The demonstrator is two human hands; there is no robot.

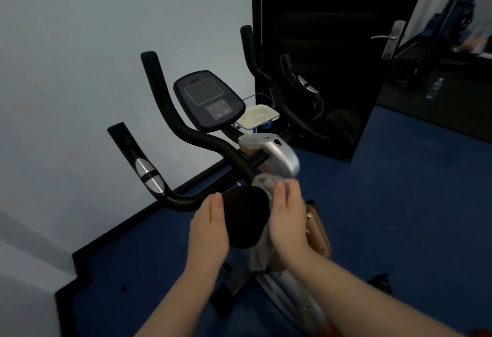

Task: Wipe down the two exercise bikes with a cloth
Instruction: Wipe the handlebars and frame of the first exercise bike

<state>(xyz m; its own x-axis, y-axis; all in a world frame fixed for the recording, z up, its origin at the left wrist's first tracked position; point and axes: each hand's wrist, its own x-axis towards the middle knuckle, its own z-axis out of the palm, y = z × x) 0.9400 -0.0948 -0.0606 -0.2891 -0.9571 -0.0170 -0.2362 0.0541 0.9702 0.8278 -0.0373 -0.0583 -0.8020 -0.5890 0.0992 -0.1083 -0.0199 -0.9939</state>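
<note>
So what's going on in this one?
A person is cleaning an exercise bike. The right hand holds a grey cloth against the right side of the black seat, and part of the cloth hangs down below the hand. The left hand rests against the seat's left side, as if steadying it. The handlebars and console stand ahead, untouched at this moment. Only this one bike shows clearly.

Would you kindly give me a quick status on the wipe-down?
Left hand flat on black saddle. Right hand grips grey cloth against saddle's right side. Handlebars just ahead of cloth.
</note>
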